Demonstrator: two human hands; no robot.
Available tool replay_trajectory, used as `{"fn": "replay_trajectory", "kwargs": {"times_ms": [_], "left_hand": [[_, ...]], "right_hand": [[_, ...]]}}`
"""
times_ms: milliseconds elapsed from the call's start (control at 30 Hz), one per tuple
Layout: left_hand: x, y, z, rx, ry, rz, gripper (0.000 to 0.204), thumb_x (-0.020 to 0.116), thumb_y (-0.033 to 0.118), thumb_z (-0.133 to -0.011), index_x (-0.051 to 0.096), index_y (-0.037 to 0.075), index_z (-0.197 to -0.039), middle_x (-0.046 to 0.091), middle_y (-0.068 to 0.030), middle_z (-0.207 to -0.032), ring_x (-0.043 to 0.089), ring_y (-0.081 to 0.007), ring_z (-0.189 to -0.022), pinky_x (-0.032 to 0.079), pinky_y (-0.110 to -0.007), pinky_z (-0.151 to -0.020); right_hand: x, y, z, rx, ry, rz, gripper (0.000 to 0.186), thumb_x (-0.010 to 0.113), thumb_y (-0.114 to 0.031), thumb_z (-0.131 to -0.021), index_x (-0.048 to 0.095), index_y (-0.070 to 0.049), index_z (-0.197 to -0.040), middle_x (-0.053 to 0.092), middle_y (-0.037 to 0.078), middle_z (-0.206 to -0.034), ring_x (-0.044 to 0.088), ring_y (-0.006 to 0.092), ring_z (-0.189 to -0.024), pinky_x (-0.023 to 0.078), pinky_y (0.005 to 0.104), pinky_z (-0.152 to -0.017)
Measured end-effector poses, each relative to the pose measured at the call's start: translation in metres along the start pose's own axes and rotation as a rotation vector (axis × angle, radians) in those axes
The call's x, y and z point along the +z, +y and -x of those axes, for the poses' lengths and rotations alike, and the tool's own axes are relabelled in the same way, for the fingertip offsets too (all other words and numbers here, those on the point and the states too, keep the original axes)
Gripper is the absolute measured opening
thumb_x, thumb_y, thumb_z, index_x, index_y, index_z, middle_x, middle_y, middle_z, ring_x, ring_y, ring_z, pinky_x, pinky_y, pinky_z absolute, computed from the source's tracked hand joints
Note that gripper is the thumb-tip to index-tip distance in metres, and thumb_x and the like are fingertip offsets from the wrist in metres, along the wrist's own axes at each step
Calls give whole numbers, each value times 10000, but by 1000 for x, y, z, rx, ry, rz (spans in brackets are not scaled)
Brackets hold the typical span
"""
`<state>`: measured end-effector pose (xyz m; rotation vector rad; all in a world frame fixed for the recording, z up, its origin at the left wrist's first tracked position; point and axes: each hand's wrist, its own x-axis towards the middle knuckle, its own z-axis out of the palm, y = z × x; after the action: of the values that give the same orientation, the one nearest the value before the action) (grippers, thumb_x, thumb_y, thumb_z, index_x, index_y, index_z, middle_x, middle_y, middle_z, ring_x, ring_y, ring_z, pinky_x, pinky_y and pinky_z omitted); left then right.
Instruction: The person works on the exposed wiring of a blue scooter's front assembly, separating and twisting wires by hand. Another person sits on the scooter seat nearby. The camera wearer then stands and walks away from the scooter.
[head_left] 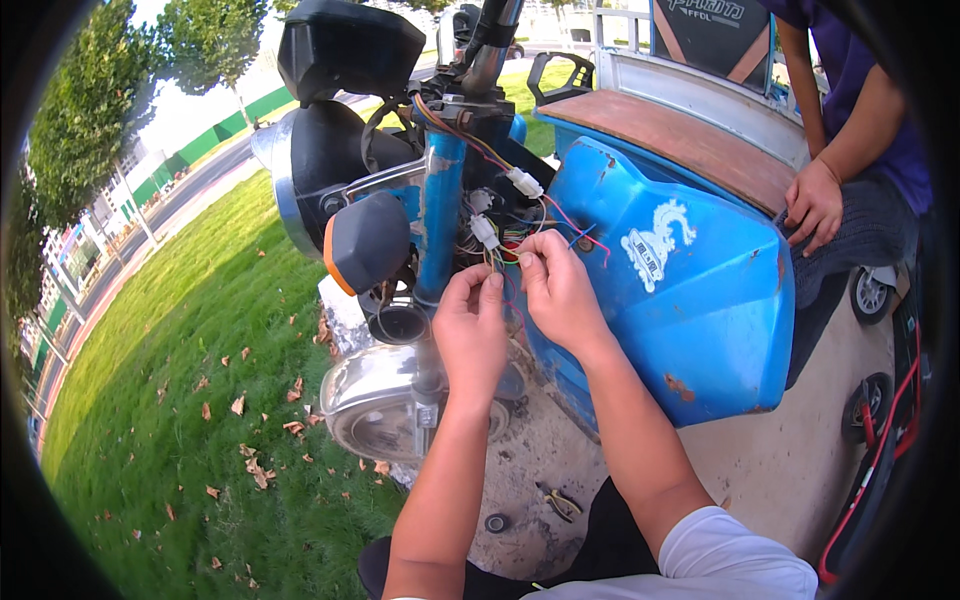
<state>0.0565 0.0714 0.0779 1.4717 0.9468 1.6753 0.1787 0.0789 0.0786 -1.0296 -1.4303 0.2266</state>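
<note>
Two hands, left hand (468, 322) and right hand (556, 283), pinch thin coloured wires (508, 252).

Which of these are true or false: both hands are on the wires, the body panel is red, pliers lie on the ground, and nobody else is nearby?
1. Both the left hand and right hand pinch the wires. True.
2. The body panel is red. False: it is blue.
3. Pliers lie on the ground. True.
4. Nobody else is nearby. False: another person's hand rests at the right.
</note>
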Motion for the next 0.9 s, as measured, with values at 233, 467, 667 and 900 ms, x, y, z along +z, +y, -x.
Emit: {"fn": "replay_trajectory", "kwargs": {"times_ms": [233, 467, 667, 900], "left_hand": [[-1, -7, 0, 71, -8, -19, 176, 672, 106, -952, 661, -23, -1071, 660, -9, -882, 567, -57, -777, 464, -212, -691], [-2, -10, 1, 23, -12, 13, 167, 642, 107, -972, 645, -35, -1060, 672, -32, -917, 602, -73, -811, 488, -223, -716], [0, -10, -2, 18, -2, 90, 179, 600, 122, -1000, 607, -38, -1078, 676, -73, -1002, 649, -113, -875, 527, -247, -763], [3, -10, -3, -2, -22, 205, 214, 599, 109, -994, 623, -28, -1156, 667, -49, -975, 616, -96, -850, 506, -239, -734]], "right_hand": [[0, 2, 0, 96, -36, -100, 120, 544, -96, -980, 556, 17, -1019, 621, 162, -904, 616, 284, -794, 496, 379, -719], [-3, -7, 2, 125, -114, -231, 118, 508, -118, -1028, 543, -6, -1039, 560, 24, -788, 533, 90, -714, 466, 251, -656], [-8, -14, 2, 169, -158, -325, 133, 514, -121, -1027, 549, 4, -1057, 570, 27, -807, 539, 90, -731, 476, 248, -676], [-8, -15, -1, 210, -186, -388, 138, 512, -116, -1027, 555, 8, -1069, 575, 27, -814, 541, 90, -732, 475, 245, -665]]}}
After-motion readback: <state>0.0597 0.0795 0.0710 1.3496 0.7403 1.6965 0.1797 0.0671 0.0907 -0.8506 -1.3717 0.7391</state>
